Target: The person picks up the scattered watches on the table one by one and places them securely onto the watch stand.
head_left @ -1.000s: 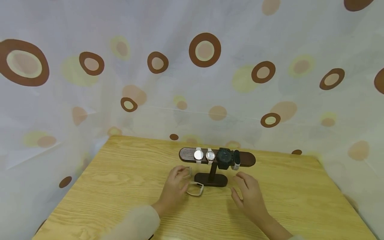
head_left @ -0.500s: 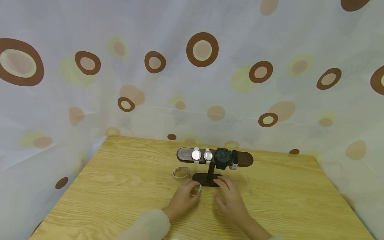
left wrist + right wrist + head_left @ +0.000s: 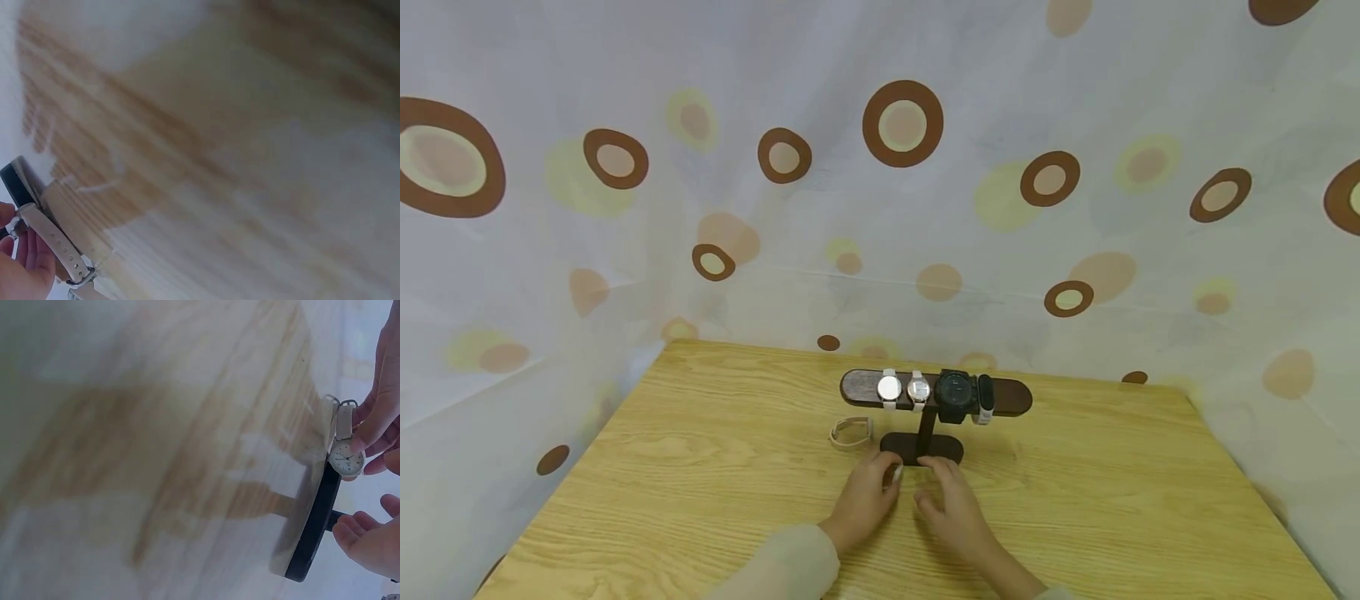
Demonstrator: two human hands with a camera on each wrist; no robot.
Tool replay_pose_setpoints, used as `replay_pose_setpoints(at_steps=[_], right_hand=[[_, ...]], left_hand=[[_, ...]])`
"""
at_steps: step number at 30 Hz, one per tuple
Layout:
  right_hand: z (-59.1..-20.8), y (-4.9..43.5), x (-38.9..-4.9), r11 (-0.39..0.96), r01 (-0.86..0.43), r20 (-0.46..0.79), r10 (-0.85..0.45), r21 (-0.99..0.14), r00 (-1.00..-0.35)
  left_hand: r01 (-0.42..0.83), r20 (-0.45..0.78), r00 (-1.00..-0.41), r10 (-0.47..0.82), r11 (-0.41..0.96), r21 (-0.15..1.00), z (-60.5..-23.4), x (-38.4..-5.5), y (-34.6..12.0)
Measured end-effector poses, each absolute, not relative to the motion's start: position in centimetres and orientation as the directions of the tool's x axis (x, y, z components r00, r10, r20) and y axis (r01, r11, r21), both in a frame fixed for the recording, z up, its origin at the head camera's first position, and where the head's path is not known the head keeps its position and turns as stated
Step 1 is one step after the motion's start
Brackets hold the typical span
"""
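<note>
A small wristwatch (image 3: 347,458) with a round white dial and pale strap is pinched in my left hand (image 3: 863,497), low in front of the dark display stand's base (image 3: 943,450). In the left wrist view its beige strap (image 3: 56,244) runs past my fingers; a buckle (image 3: 84,276) shows below. My right hand (image 3: 957,508) is at the base's front edge with loosely bent fingers and holds nothing; touch cannot be told. Left of the base lies another beige-strapped watch (image 3: 869,430), its strap looped.
On the stand's dark crossbar (image 3: 859,387) sit two white-strapped watches (image 3: 889,388), a large black watch (image 3: 953,390) and a fitness band (image 3: 985,393). The wooden table (image 3: 715,467) meets a spotted curtain (image 3: 820,217) behind.
My left hand has gone from the rear loose watch to the front one and gripped it. My right hand has moved left toward it. The rear watch stays on the table.
</note>
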State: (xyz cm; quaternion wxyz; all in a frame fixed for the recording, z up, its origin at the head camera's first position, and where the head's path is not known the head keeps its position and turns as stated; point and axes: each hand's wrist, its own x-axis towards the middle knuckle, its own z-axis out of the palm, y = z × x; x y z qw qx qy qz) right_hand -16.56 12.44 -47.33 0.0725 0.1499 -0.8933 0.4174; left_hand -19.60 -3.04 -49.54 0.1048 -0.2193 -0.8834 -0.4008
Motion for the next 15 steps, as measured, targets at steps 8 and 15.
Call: replay_pose_setpoints(at_steps=[8,15], right_hand=[[-47.77,11.77,-16.7,0.535,-0.207,0.137,-0.168,-0.819,-0.976],[-48.01,11.57,-16.94,0.462,-0.136,0.07,-0.158,-0.876,-0.985]], left_hand=[[0.455,0.356,-0.89,0.284,0.58,0.676,-49.67,-19.78,-2.79],[0.442,0.375,-0.897,0.235,0.508,0.739,-49.73,-19.87,-2.31]])
